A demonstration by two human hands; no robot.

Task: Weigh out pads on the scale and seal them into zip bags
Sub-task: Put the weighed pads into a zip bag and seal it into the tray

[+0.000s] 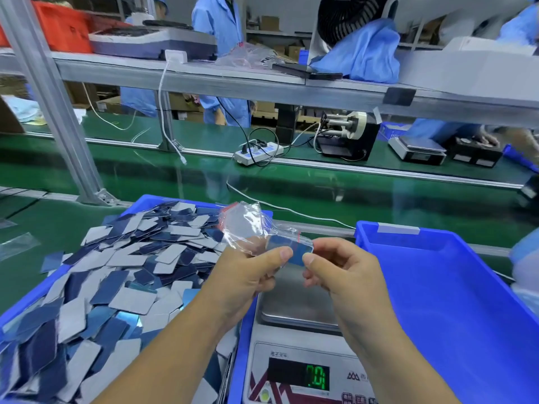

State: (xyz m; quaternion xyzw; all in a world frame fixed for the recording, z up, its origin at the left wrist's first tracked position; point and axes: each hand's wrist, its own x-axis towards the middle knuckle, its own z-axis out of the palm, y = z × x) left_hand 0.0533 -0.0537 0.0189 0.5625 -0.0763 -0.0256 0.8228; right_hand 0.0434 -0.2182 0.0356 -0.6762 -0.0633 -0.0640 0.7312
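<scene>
To the left of your left hand (250, 275) sits the big blue bin of loose pads (122, 272), heaped grey and blue, near enough that you can scoop from it without stretching. To the right of your right hand (344, 272) stands the empty blue bin (455, 287), which I judge is kept there to take the sealed bags. Directly beneath both hands is the scale (297, 330), its steel pan bare and its green display lit, though the digits are too blurred to trust; you work over it so a weighed batch goes straight from pan to bag. Your left hand pinches the clear zip bag (248, 228) between thumb and curled fingers, its crumpled body standing up and away from you with the red zip strip showing. Your right hand, fingers curled, pinches the small stack of pads (294, 252) between thumb and forefinger at the bag's mouth. Filling appears underway; sealing is not yet done.
</scene>
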